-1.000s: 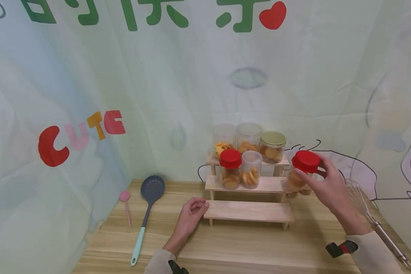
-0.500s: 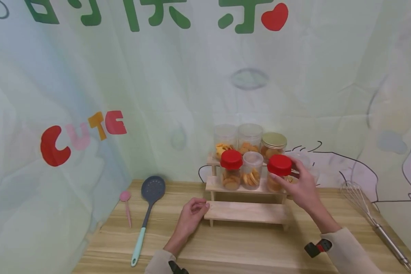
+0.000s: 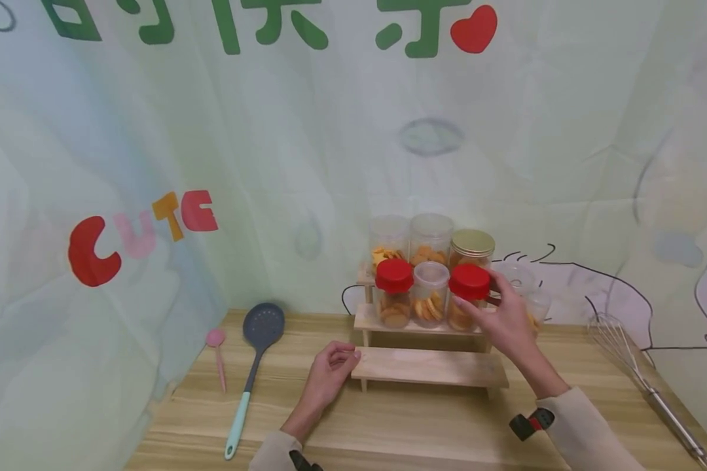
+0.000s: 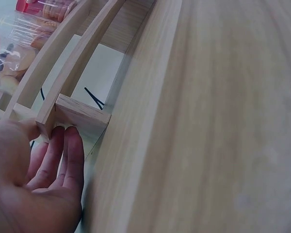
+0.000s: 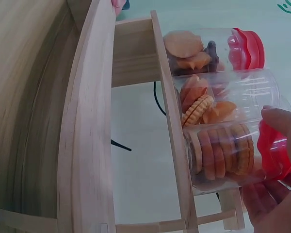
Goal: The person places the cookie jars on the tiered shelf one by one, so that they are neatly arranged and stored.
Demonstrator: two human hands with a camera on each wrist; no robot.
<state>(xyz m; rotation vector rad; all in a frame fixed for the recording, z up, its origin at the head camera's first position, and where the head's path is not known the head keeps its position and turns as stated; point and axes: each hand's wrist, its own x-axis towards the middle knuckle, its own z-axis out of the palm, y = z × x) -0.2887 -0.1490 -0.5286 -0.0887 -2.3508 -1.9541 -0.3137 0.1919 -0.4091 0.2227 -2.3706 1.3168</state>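
Observation:
My right hand (image 3: pixel 509 320) grips a clear cookie jar (image 3: pixel 470 282) by its red lid. This jar stands at the right of the middle step of a three-step wooden display rack (image 3: pixel 427 365); stacked round cookies show through its wall in the right wrist view. Beside it are a clear-topped jar (image 3: pixel 430 294) and another red-lidded jar (image 3: pixel 394 291), close together in one row. With my left hand (image 3: pixel 328 373) I pinch the left end of the lowest step; in the left wrist view the fingertips (image 4: pixel 72 133) lie under the board's end.
On the top step are two clear jars and a gold-lidded jar (image 3: pixel 472 243). Further clear jars (image 3: pixel 536 307) stand right of the rack, partly behind my right hand. A whisk (image 3: pixel 639 379) lies far right; a slotted skimmer (image 3: pixel 253 366) and small pink spoon (image 3: pixel 217 353) lie left.
My right hand has carried the red-lidded jar leftward from right of the rack onto the middle step, up against the clear-topped jar. The left hand has stayed at the rack's end.

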